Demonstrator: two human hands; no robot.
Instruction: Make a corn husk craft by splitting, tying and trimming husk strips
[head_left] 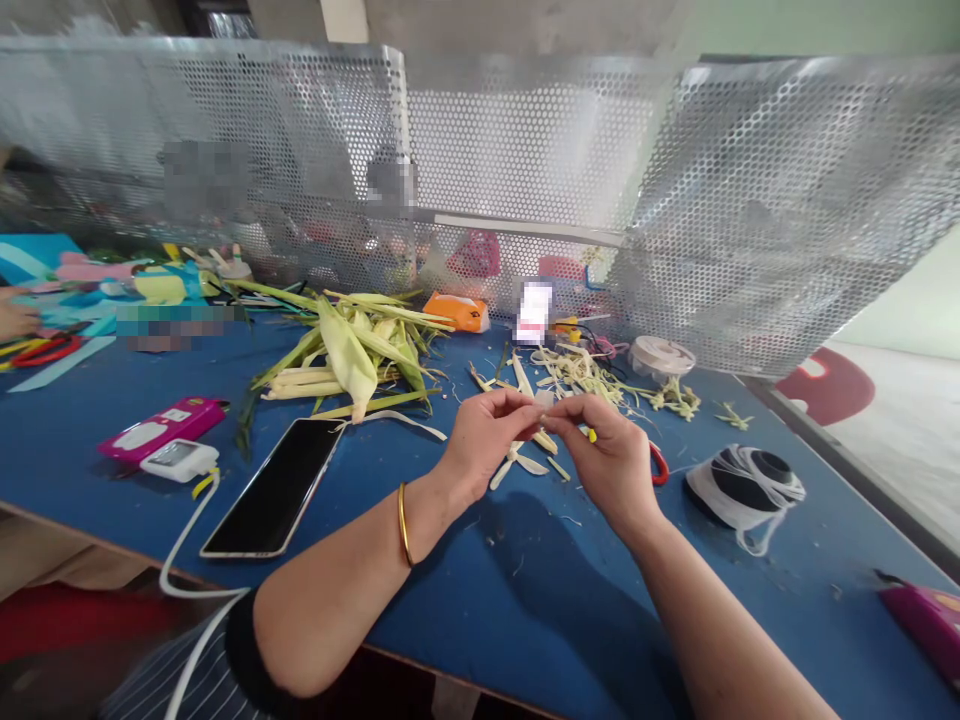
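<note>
Over the middle of the blue table, my left hand and my right hand meet fingertip to fingertip. Both pinch a small pale strip, mostly hidden by the fingers; its kind is unclear. Beneath and just beyond them lie loose pieces of corn husk. A red scissor-like handle shows partly from behind my right hand. Shredded husk strips are heaped farther back. To the left of my hands is a pile of green and pale corn husks.
A phone, white corded device and magenta packet lie left. A black-and-white bundle of cord sits right. An orange pack and white round container stand behind, before a perforated metal screen. Another person's hand is far left.
</note>
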